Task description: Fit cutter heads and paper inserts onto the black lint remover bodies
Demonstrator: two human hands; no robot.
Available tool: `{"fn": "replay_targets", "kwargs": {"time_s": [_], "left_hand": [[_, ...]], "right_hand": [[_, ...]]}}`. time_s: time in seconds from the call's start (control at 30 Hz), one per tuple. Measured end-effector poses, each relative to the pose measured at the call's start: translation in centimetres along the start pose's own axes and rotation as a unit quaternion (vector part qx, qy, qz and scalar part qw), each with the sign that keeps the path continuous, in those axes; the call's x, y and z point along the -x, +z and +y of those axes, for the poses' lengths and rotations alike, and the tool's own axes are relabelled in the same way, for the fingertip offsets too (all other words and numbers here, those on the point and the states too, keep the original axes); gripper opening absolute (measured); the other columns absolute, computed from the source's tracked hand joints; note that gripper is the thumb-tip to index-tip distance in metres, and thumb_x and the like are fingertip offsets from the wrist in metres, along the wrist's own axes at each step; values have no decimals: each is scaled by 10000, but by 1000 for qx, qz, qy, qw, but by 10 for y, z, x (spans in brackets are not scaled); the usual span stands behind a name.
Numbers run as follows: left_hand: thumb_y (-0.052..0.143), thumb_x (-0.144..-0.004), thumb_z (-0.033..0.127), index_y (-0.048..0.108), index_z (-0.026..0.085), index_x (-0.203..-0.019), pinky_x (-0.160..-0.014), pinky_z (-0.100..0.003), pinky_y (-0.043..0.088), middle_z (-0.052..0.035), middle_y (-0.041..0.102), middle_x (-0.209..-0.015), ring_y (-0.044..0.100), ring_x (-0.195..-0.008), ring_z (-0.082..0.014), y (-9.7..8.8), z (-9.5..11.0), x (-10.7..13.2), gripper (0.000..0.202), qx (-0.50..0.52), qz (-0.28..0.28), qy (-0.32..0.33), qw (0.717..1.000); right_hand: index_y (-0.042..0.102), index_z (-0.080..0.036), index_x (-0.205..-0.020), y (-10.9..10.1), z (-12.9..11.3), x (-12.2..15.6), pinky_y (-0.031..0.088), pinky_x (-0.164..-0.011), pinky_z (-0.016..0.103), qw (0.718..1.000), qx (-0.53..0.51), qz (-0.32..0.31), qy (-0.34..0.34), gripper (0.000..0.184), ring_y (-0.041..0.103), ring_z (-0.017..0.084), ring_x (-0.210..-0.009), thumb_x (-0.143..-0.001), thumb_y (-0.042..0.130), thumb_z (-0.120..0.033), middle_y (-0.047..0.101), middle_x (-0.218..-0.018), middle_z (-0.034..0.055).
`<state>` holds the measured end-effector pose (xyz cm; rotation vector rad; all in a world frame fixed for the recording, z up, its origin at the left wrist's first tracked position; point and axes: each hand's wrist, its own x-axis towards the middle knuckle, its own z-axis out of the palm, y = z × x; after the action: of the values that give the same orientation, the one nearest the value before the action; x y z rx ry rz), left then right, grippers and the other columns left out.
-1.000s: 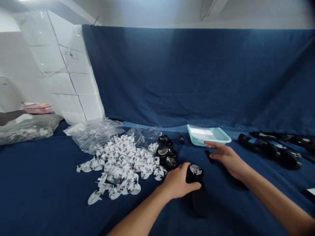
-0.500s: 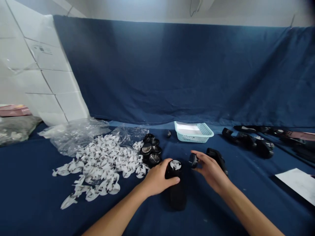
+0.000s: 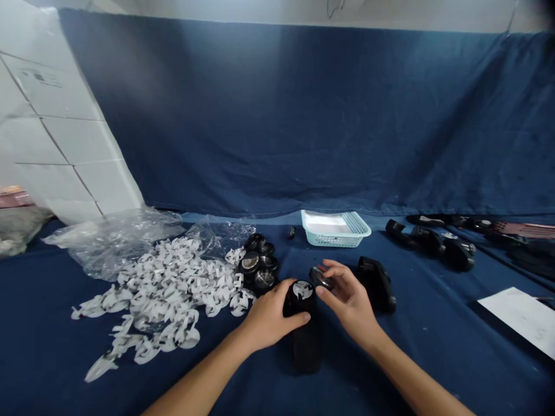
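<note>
Black device (image 3: 307, 346), partly hidden by the left hand (image 3: 269, 316) clamped on it, is beside black round parts (image 3: 263, 281) and white pieces (image 3: 173, 277), a basket (image 3: 333, 239) beyond, while the right hand (image 3: 352, 303) pinches a partly covered dark disc (image 3: 319, 279).

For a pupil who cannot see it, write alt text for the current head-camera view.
The left hand grips a black object with a white disc at one end, and the right hand holds a dark round cap nearby. White pieces lie heaped at left; a pale blue basket stands behind.
</note>
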<state>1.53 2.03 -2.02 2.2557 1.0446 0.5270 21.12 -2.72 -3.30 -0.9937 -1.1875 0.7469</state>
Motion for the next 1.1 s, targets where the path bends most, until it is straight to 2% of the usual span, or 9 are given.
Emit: {"fn": "replay_targets", "kwargs": {"time_s": [0.1,0.23,0.4,0.6,0.83,1.1], "left_hand": [[659,-785,485,441,268,-1330,-893,-381,481,-69,635,-1241,613,-1100,-294,0,1,0,626,5,3,7,1000],[686,-759,487,441,271,-1317,-842,-363,491,-53,663,-1178,639,-1034,-287,0,2,0,646,13,-4,4,1000],[696,-739,496,429,249,-1326,-793,-345,499,-67,679,-1136,644,-1029,-297,0,2,-2,691,23,-11,-15,1000],[713,-717,474,426,258,-1344,-849,-369,490,-70,672,-1157,635,-1055,-307,0,1,-2,722,19,-12,-20,1000],[676,-742,510,437,274,-1332,-845,-373,493,-57,686,-1143,651,-1031,-299,-3,6,-1,679,34,-15,-20,999],[685,-733,507,439,264,-1334,-824,-375,497,-64,690,-1119,655,-1005,-300,-2,6,-2,693,27,-16,-24,999]], "right_hand": [[611,-260,-1005,8,1,6,437,-1031,487,989,122,-28,-73,215,497,294,-1247,-804,686,-240,479,-1290,110],[606,-274,-1067,12,-1,11,417,-1049,493,975,194,-53,-94,282,482,289,-1249,-799,662,-205,490,-1284,105],[598,-279,-1091,14,-5,14,420,-1036,481,968,220,-75,-91,330,508,288,-1218,-780,653,-184,516,-1277,97],[645,-269,-994,16,-10,16,438,-1023,445,968,207,-108,-92,224,547,266,-1175,-798,626,-162,569,-1219,79],[667,-276,-1021,14,-10,16,444,-1019,454,972,201,-93,-74,191,569,262,-1151,-846,610,-224,584,-1213,79],[589,-286,-1165,13,-4,11,419,-1041,477,976,194,-55,-88,397,511,281,-1217,-785,672,-205,558,-1248,85]]}}
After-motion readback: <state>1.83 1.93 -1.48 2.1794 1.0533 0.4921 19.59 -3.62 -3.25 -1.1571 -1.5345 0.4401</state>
